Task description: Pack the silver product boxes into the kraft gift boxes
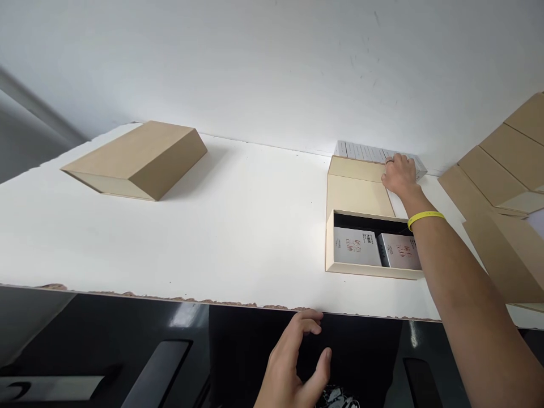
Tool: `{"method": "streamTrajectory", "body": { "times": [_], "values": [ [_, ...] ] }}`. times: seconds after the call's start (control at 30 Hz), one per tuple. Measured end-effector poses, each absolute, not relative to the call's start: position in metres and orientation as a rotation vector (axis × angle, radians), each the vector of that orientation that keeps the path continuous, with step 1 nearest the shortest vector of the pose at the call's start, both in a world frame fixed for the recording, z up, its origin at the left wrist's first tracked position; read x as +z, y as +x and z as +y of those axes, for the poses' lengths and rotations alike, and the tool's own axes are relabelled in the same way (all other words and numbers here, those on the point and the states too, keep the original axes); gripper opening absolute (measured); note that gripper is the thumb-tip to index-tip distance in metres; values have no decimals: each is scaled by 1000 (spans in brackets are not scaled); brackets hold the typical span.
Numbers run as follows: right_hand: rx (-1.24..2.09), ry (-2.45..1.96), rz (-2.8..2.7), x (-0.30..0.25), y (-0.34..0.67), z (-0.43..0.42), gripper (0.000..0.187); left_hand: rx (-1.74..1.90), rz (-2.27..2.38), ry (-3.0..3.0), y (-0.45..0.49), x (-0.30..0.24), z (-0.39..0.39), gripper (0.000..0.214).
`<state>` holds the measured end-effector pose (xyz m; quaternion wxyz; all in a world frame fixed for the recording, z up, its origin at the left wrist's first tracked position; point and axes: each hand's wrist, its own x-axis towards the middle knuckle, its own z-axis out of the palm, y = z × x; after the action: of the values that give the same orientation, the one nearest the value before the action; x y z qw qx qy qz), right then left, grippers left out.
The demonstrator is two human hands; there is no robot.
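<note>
My right hand [400, 173], above a yellow wristband [426, 216], reaches to a row of thin silver-grey boxes [361, 152] against the wall. Its fingers are curled over the right part of that row, and the fingertips are partly hidden. Nearer me lies an open beige gift box [370, 273], its lid [359, 194] folded back toward the row. Inside it are two silver boxes with red and black lettering, the left box [356, 247] and the right box [399, 250]; my forearm covers the gift box's right end. Below the table edge, my left hand [295, 362] is empty, thumb and fingers apart.
A closed tan box [140, 156] stands at the left of the white table [255, 226]. More tan boxes [505, 170] are stacked at the right. The table's front edge [170, 297] is chipped. Dark chair armrests [159, 371] show below.
</note>
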<state>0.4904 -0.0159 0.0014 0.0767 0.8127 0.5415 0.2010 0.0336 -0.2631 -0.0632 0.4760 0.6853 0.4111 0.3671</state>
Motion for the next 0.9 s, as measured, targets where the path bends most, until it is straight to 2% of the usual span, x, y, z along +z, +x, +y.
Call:
{"method": "streamTrajectory", "body": {
  "times": [0.9],
  "values": [
    [414,2561,1617,-4,504,-7,57,932,963,1710,41,-69,-269,13]
  ]
}}
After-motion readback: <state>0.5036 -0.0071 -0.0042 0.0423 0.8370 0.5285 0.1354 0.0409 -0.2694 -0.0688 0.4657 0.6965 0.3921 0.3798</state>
